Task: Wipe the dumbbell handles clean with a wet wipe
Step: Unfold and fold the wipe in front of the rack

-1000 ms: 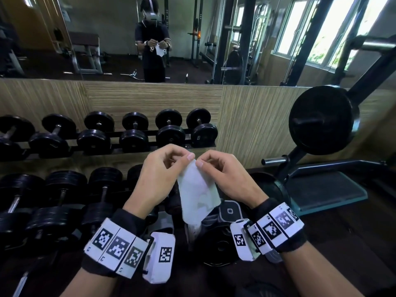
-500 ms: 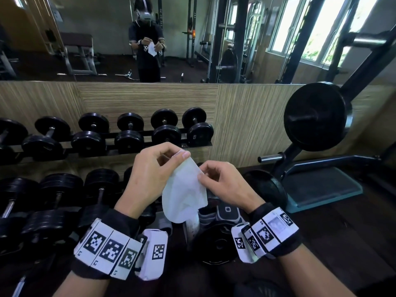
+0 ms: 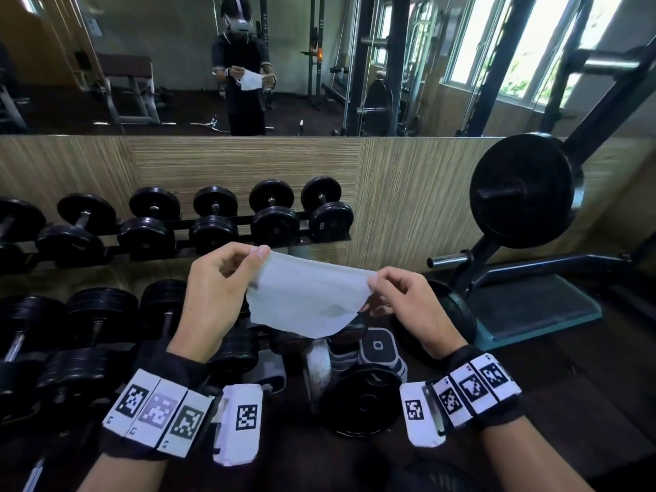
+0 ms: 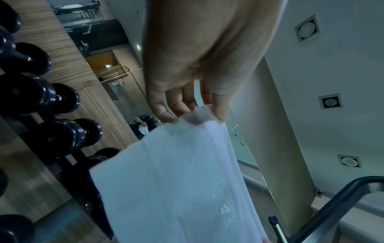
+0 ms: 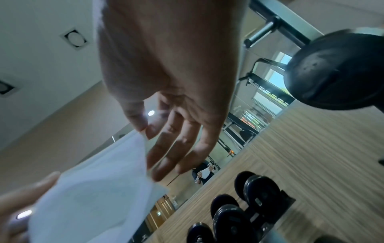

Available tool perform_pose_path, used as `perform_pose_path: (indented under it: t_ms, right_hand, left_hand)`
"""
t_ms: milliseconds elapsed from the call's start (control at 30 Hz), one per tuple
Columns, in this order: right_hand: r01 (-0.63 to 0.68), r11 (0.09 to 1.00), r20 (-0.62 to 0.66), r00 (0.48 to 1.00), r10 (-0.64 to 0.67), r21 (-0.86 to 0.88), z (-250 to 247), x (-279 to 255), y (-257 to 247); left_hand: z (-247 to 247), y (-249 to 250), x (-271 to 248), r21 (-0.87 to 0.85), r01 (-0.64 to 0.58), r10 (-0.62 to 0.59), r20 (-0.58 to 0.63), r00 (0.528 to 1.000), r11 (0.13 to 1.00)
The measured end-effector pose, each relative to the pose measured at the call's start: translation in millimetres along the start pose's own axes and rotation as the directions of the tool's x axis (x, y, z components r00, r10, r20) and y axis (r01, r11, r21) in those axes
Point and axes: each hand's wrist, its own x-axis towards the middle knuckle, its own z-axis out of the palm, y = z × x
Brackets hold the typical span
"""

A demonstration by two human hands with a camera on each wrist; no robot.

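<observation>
A white wet wipe (image 3: 305,300) is stretched flat between both hands above the dumbbell rack. My left hand (image 3: 227,282) pinches its left top corner between thumb and forefinger; the left wrist view shows the wipe (image 4: 176,177) hanging from that pinch. My right hand (image 3: 401,300) pinches the right corner, seen close in the right wrist view on the wipe (image 5: 97,185). Black dumbbells (image 3: 273,214) line the upper shelf, and larger dumbbells (image 3: 96,314) sit on the lower shelf under my left forearm. One dumbbell (image 3: 358,399) lies below the wipe.
A wet wipe pack (image 3: 376,349) lies on the lower shelf beneath the wipe. A barbell with a big black plate (image 3: 521,190) and a teal bench base (image 3: 532,307) stand to the right. A mirror (image 3: 177,65) above the wood-panel wall reflects the person.
The hands have moved apart and pulled the folded, hanging wipe open into a wide sheet. The view has tilted slightly.
</observation>
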Motion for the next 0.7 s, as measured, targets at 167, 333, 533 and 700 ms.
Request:
perform_pose_path:
  t_ms: [167, 333, 533, 700]
  right_hand:
    - [0.028, 0.993, -0.121, 0.993, -0.014, 0.118, 7, -1, 2]
    - [0.01, 0.972, -0.113, 0.993, 0.018, 0.236, 19, -4, -5]
    - [-0.034, 0.978, 0.055, 0.998, 0.024, 0.204, 30, -7, -4]
    - [0.063, 0.964, -0.067, 0.997, -0.047, 0.259, 22, -7, -1]
  left_hand:
    - [3, -10, 3, -0.013, 0.066, -0.065, 0.051, 0.997, 0.998]
    - [4, -17, 3, 0.112, -0.031, 0.03, 0.012, 0.999, 0.993]
    - [10, -11, 1, 0.117, -0.104, 0.103, 0.016, 0.995, 0.988]
    - [-2, -12, -4, -0.006, -0.02, 0.02, -0.018, 1.0, 1.0]
